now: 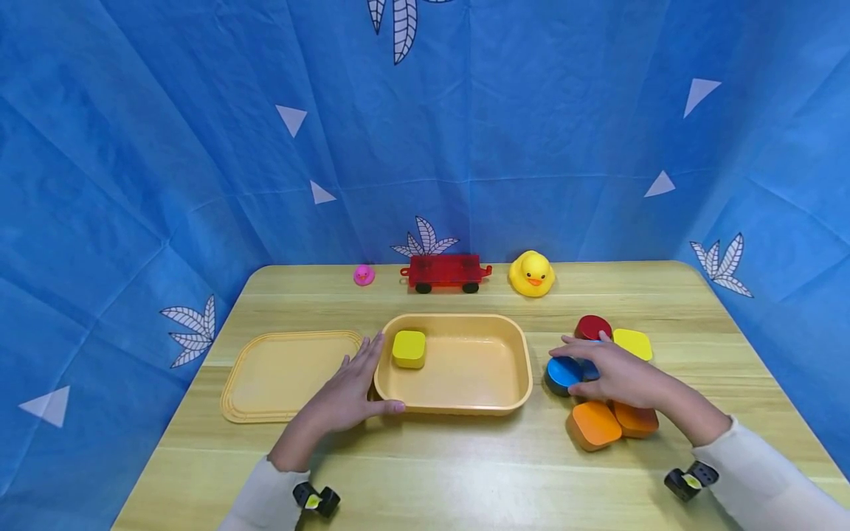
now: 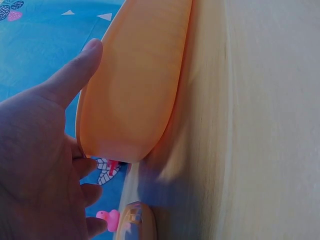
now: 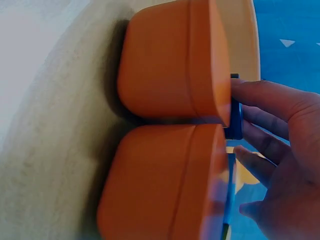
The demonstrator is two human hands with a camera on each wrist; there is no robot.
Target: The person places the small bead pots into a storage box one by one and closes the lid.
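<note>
A tan tray (image 1: pixel 465 404) stands in the middle of the table with a yellow rounded block (image 1: pixel 408 349) in its left end. My left hand (image 1: pixel 348 387) rests at the tray's left end, thumb along the front rim and fingers spread down the side; the left wrist view shows the thumb on the rim. Over a group of blocks, my right hand (image 1: pixel 620 372) pinches a blue round block (image 1: pixel 563 375) between thumb and fingers. Another blue block is partly hidden under that hand. Two orange blocks (image 3: pixel 160 65) lie just in front of it.
Behind the right hand are a red round block (image 1: pixel 593 327) and a yellow block (image 1: pixel 633 344). A flat tan lid (image 1: pixel 285 376) lies left of the tray. Along the back edge stand a pink duck (image 1: pixel 363 275), a red wheeled cart (image 1: pixel 445 271) and a yellow duck (image 1: pixel 531 274).
</note>
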